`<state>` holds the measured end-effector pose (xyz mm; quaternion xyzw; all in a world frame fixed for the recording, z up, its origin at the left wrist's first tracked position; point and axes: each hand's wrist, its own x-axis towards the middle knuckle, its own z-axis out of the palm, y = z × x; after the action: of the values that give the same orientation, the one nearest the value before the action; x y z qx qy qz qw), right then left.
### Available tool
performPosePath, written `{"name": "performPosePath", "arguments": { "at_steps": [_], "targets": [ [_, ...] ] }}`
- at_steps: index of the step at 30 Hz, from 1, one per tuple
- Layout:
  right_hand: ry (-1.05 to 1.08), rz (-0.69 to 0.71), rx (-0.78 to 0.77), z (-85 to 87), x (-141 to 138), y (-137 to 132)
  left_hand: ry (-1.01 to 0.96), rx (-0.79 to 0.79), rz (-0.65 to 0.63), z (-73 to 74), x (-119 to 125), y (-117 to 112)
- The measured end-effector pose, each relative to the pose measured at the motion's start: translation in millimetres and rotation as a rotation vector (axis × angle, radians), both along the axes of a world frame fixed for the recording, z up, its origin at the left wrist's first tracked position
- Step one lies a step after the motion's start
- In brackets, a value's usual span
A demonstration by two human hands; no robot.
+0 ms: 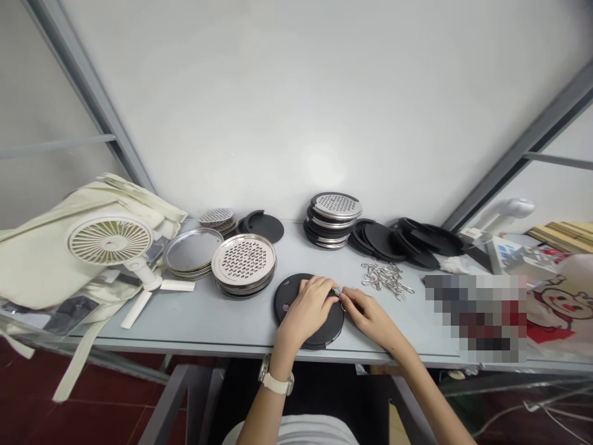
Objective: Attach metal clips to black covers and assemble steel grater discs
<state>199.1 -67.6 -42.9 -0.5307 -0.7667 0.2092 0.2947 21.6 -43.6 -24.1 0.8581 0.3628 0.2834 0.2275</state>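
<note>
Head view shows us apparently working the edge of the black disc [328,326] on the table [185,318], left hand [309,309] over it, grip unclear, right hand [367,314] pinching a small metal piece [336,290], the next move likely needing steadiness.

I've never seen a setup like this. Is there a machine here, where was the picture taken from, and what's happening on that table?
No machine is doing the work: these are a person's own bare hands, seen by a camera worn on their head, looking forward and down.

The left hand, with a white-strapped wristwatch below it, rests on a round black disc. The right hand meets it at a small shiny metal piece by the disc's edge; which hand grips it is too small to tell.

On the grey table beyond lie stacked round silver plates with holes, a heap of silver wire hooks and more black discs.
</note>
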Motion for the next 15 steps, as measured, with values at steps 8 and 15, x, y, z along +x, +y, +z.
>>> {"name": "performPosePath", "arguments": {
  "at_steps": [8, 15],
  "targets": [
    [-0.018, 0.028, 0.006, -2.5, 2.7, 1.2, -0.021, -0.001, -0.007, -2.5, -0.3, 1.1],
    [-0.041, 0.018, 0.017, -4.5, 2.8, 2.3, -0.067, -0.023, -0.038, -0.9, -0.9, -2.4]
  ]
}}
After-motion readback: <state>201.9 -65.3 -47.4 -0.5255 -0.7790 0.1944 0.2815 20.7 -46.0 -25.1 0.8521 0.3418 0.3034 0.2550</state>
